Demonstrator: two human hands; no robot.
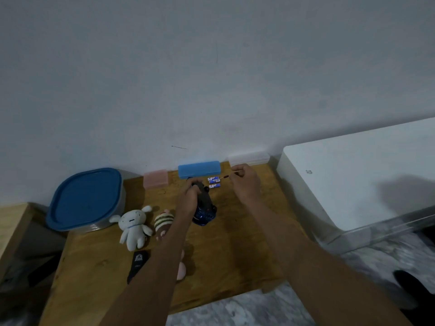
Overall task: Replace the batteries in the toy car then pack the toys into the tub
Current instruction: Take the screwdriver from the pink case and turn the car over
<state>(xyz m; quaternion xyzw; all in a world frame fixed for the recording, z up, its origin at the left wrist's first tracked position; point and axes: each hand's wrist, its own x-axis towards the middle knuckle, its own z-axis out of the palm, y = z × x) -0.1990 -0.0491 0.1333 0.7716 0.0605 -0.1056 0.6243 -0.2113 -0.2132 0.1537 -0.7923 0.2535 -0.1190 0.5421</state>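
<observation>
A dark blue toy car (pixel 204 208) lies on the wooden table (pixel 235 243), and my left hand (pixel 188 196) grips its far end. My right hand (pixel 244 182) holds a thin screwdriver (pixel 229 175) by its shaft, its dark tip pointing left toward two blue-and-white batteries (pixel 214 182) that lie just beyond the car. A grey tub with a blue lid (pixel 84 198) stands shut at the table's back left. A white plush rabbit (pixel 134 225) and a striped brown plush (pixel 163 224) lie left of the car.
A blue case (pixel 199 169), a pink box (pixel 155 179) and a clear box (pixel 248 158) line the wall at the back. A black remote (pixel 138 262) lies under my left forearm beside a pink toy (pixel 181 270). A white cabinet (pixel 353 180) stands to the right.
</observation>
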